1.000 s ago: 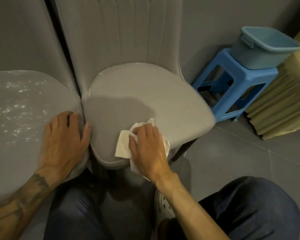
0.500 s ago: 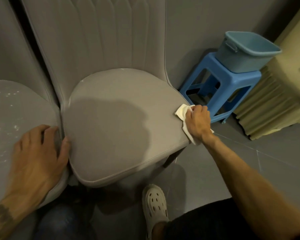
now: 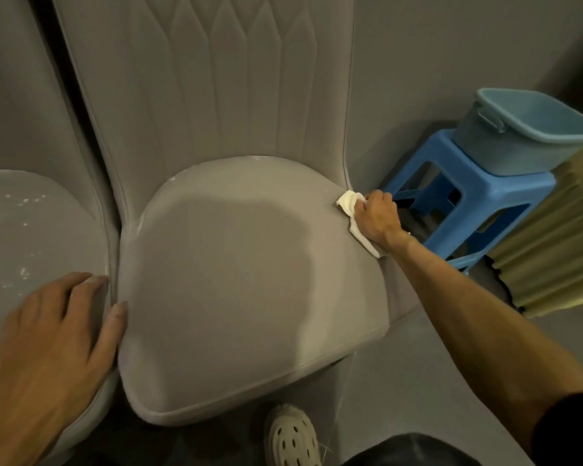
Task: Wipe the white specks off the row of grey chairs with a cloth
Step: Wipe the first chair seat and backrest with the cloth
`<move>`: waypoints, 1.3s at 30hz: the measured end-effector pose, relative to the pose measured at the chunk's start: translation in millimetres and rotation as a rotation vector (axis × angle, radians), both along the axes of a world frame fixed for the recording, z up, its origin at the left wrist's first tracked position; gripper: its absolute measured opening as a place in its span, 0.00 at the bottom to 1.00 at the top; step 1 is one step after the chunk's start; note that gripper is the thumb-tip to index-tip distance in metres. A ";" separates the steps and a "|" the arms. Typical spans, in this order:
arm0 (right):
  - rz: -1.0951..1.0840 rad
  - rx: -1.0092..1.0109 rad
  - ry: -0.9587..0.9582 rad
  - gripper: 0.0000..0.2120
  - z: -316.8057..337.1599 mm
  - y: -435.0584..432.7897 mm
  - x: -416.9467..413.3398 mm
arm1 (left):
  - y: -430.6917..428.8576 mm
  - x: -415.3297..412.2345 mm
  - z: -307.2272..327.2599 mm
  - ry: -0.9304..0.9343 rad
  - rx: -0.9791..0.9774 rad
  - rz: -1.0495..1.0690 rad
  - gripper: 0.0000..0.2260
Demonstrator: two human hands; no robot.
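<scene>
Right hand: the right hand (image 3: 377,218) reaches out at arm's length, fingers curled round the cloth (image 3: 349,205) and pressing it to a seat edge.
Cloth: white and crumpled, bunched under the fingers, with one corner sticking out past the fingertips and another trailing below the wrist.
Grey chair: the grey chair (image 3: 243,280) lies between the two hands. The cloth sits on its far right rim, just where the seat meets the backrest. A few pale flecks show along the rim on the side towards the left hand.
Left hand: the left hand (image 3: 51,348) lies flat with fingers spread, holding nothing (the thumb lies along the gap between the two seats).
Second chair: the second chair (image 3: 31,237) is under the left palm, touching the grey chair at the seat edge.
White specks: the white specks (image 3: 11,210) are scattered over the second chair's seat, beyond the left fingertips.
Blue stool: the blue stool (image 3: 505,193) stands just past the right knuckles, close against the chair's side, leaving the hand little room there.
Tub: a grey-blue tub (image 3: 525,136) sits on top of the stool, above and beyond the right hand.
Pleated fabric: the yellowish pleated fabric (image 3: 552,250) hangs beyond the stool, outside the right forearm.
Shoe: a pale perforated shoe (image 3: 292,438) stands on the floor (image 3: 418,398) below the seat's front edge, between the two forearms.
Wall: the grey wall (image 3: 451,45) is behind the chairs.
</scene>
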State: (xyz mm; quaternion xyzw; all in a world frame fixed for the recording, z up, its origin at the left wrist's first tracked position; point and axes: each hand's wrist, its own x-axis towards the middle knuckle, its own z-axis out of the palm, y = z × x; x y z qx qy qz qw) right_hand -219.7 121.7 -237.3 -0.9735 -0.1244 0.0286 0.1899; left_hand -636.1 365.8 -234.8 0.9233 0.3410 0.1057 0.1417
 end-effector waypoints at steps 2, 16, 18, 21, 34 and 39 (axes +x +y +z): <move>0.017 0.022 0.006 0.20 -0.6 13.0 13.5 | -0.3 1.6 -0.5 0.006 0.014 0.005 0.32; 0.087 0.042 -0.118 0.17 -6.6 -20.7 -12.4 | 5.8 -1.3 -3.4 0.026 0.122 -0.074 0.25; 0.052 0.028 -0.146 0.18 -6.2 -26.5 -25.1 | 8.5 -4.1 -3.2 0.017 0.145 -0.109 0.23; -0.010 0.006 -0.190 0.18 -5.9 -21.1 -34.8 | 14.3 -1.9 1.4 0.009 0.166 -0.140 0.23; -0.056 0.028 -0.173 0.19 5.5 56.4 -6.9 | 51.2 91.0 12.0 0.090 0.217 -0.081 0.26; 0.145 0.007 -0.186 0.23 1.4 23.6 -26.1 | 54.4 85.4 8.3 0.069 0.205 -0.100 0.25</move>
